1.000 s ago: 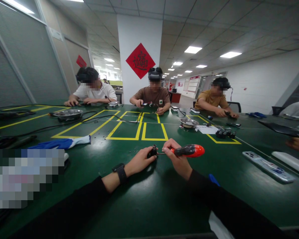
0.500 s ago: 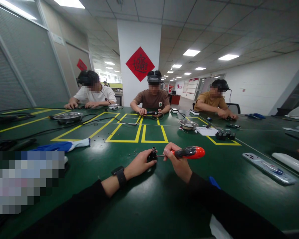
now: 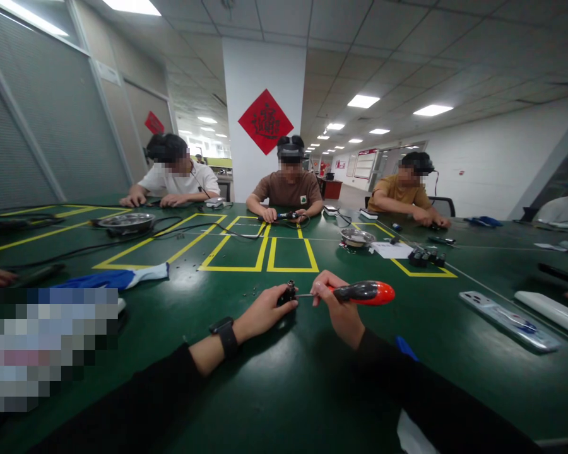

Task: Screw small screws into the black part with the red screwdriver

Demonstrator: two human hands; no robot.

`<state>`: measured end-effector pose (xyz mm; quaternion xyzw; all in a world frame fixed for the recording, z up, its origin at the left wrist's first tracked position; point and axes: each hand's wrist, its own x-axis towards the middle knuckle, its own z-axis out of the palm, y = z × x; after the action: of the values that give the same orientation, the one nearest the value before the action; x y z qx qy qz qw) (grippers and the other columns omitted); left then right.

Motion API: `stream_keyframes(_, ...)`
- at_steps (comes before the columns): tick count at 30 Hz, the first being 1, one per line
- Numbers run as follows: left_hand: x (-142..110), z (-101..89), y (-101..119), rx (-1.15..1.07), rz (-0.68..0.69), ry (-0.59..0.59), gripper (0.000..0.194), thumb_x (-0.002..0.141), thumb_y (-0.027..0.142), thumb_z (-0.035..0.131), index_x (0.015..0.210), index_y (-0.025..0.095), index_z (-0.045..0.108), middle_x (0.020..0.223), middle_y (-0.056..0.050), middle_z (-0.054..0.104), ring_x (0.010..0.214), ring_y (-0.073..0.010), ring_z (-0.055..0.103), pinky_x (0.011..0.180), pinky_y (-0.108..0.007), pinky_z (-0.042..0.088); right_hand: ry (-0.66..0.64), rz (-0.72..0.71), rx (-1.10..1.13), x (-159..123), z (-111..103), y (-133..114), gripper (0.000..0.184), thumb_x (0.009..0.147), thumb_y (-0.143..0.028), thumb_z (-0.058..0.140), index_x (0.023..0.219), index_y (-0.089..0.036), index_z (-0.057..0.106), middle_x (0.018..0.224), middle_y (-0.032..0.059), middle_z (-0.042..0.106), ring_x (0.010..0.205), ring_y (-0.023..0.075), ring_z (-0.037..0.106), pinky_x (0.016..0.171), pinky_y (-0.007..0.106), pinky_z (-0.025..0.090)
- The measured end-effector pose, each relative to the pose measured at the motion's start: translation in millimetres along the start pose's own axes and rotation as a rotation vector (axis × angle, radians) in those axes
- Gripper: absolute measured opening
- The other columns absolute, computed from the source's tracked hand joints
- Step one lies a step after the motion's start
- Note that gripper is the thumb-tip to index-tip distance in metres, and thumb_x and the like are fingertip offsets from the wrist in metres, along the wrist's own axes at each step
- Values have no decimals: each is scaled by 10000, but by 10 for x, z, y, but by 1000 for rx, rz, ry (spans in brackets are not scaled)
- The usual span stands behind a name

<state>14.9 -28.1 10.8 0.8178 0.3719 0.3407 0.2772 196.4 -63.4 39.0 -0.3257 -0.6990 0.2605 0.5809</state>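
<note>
My left hand (image 3: 264, 311), with a dark watch on its wrist, is closed around a small black part (image 3: 288, 294) resting on the green table (image 3: 274, 378). My right hand (image 3: 337, 307) grips a screwdriver (image 3: 360, 292) with a red and black handle. Its thin metal shaft runs left into the black part. Both hands sit just in front of me, near the middle of the table.
Three people sit across the table at yellow taped rectangles (image 3: 265, 249), with cables and metal bowls (image 3: 125, 221) (image 3: 356, 237) near them. A blue and white glove (image 3: 113, 277) lies at left. A power strip (image 3: 508, 320) lies at right. Small screws (image 3: 254, 291) are scattered ahead.
My hands keep their hold on the part and the screwdriver, whose handle has shifted slightly right. The view tilted a little. A hand has come in at the far left edge.
</note>
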Motion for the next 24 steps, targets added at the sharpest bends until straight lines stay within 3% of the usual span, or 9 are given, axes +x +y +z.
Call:
stream_keyframes(7, 0, -12, -2, 35, 20, -7, 291, 833, 354, 508, 1039, 170, 599, 996, -63, 643, 897, -198, 576, 848, -308, 435, 98, -9, 117, 25, -17, -18, 259, 886, -274, 436, 656, -181, 511, 601, -30, 490, 536, 109, 455, 628, 278, 379)
stream_keyframes(16, -4, 5, -59, 27, 18, -6, 426, 738, 396, 633, 1096, 172, 577, 1038, -70, 632, 942, -218, 573, 883, -334, 429, 24, -4, 135, -38, 4, -38, 272, 876, -287, 450, 633, -177, 502, 608, -23, 506, 486, 97, 436, 576, 274, 371)
stream_keyframes(20, 7, -2, -93, -55, 1, -10, 551, 694, 430, 672, 1160, 167, 542, 1078, -81, 624, 973, -225, 573, 899, -345, 428, -46, -19, 81, -44, -16, -22, 268, 868, -294, 463, 634, -175, 515, 577, -27, 490, 487, 98, 433, 573, 269, 367)
stream_keyframes(24, 29, -28, -122, -141, -1, -55, 549, 694, 418, 680, 1160, 161, 547, 1123, -86, 613, 1027, -227, 558, 933, -349, 409, -137, -71, -37, -61, -45, 4, 257, 848, -310, 479, 635, -175, 524, 590, -19, 493, 516, 105, 437, 555, 263, 354)
